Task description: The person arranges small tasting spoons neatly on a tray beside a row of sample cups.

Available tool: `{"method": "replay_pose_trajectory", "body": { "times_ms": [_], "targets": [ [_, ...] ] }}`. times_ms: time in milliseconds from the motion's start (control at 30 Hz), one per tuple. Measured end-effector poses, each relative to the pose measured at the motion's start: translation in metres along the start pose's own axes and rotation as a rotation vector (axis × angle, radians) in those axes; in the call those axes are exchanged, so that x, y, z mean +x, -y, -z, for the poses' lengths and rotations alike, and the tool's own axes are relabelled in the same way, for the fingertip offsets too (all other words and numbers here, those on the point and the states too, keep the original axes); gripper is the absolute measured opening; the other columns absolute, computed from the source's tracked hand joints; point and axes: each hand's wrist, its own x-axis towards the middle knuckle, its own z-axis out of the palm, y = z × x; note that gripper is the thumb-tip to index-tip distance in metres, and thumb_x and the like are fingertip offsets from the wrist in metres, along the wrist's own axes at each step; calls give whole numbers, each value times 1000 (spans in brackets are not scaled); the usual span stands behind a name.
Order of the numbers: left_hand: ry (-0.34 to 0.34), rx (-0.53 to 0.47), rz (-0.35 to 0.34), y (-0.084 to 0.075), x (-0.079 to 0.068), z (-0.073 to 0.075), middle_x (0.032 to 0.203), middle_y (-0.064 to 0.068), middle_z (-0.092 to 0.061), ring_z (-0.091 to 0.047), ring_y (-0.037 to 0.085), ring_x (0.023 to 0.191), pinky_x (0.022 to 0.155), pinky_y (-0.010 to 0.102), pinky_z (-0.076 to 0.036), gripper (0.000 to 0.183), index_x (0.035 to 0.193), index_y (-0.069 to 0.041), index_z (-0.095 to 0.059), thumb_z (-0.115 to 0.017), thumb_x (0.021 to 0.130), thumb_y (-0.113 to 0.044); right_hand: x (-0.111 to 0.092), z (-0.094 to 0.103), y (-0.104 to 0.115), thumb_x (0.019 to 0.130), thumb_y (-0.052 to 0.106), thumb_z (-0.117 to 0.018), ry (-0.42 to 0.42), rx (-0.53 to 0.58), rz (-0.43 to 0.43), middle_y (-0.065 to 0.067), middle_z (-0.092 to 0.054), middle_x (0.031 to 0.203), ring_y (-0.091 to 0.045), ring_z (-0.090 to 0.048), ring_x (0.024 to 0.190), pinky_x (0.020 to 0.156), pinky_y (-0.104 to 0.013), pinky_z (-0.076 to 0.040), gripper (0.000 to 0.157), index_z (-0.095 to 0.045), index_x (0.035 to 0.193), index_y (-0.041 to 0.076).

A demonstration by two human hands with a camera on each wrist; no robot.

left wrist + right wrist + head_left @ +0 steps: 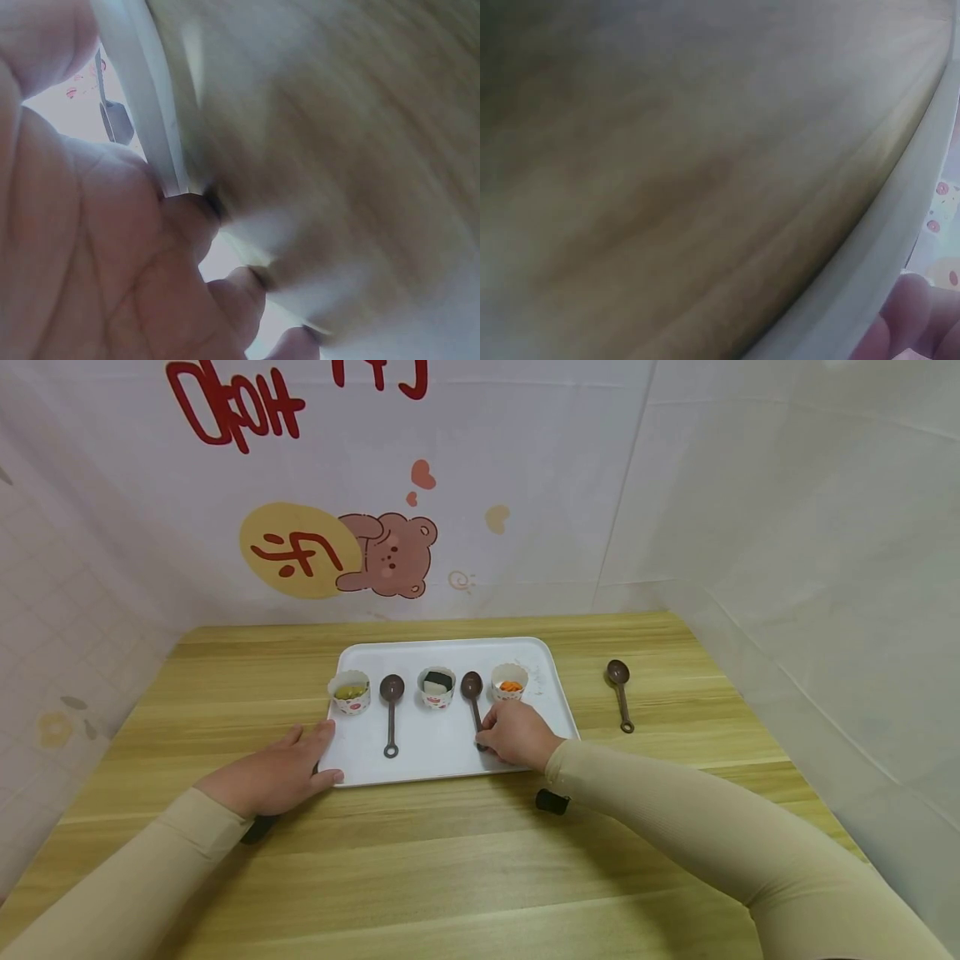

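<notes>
My right hand pinches the lower handle of a dark brown spoon on the white tray; the handle's end is partly hidden by the fingers. The spoon lies between a paper cup of white and black food and another cup with orange food. At the tray's front left corner, my left hand rests with thumb and fingers spread along the edges. The left wrist view shows its fingers at the tray rim. Only fingertips of the right hand show in its wrist view.
A second brown spoon lies left of the middle cup. One more cup with green food stands at the tray's left end. Off the tray, a third spoon lies on the wooden table. Printed cloth hangs behind.
</notes>
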Motion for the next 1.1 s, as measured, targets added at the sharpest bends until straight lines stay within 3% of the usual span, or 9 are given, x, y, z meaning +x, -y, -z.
{"method": "replay_pose_trajectory", "body": {
  "times_ms": [467,1100],
  "targets": [
    [-3,13,-7,0,-1,1,170,31,-22,-18,64,152,120,72,-30,93,165,7,-18,-52,107,-58,-2,-1,2,98,22,-76,-30,-105,37,2,-68,67,-12,-59,65,58,-23,-44,14,-76,89,11],
    [-14,17,-6,0,-1,-1,170,31,-23,-19,64,152,120,72,-31,93,165,7,-19,-52,107,-57,-2,-3,1,99,24,-76,-31,-110,22,2,-69,69,-12,-60,67,59,-22,-46,13,-77,96,11]
  ]
}}
